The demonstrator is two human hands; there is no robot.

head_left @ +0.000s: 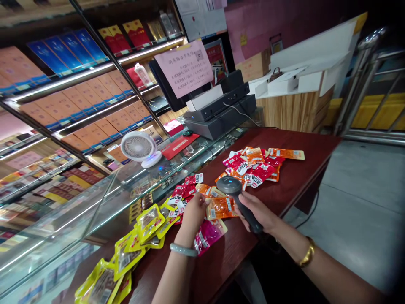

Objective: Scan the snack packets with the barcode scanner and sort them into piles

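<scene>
My right hand (257, 210) is wrapped around the handle of a dark grey barcode scanner (247, 209), its head tilted over the counter. Between the fingers of my left hand (194, 211) is the left end of an orange snack packet (220, 207), its printed label facing up. Under and below it lies a magenta packet (210, 234). Red and white packets (185, 192) lie just beyond my left hand. Yellow-edged packets (150, 221) are strewn to the left along the counter. Past the scanner sits a mixed heap of red and orange packets (256, 166).
The dark red wooden counter (303, 139) adjoins a glass display case (117, 198). On the glass stand a small white fan (139, 147) and a dark till machine (218, 112). Shelves with boxed goods (82, 97) rise at the left. A metal railing (357, 84) stands at the right.
</scene>
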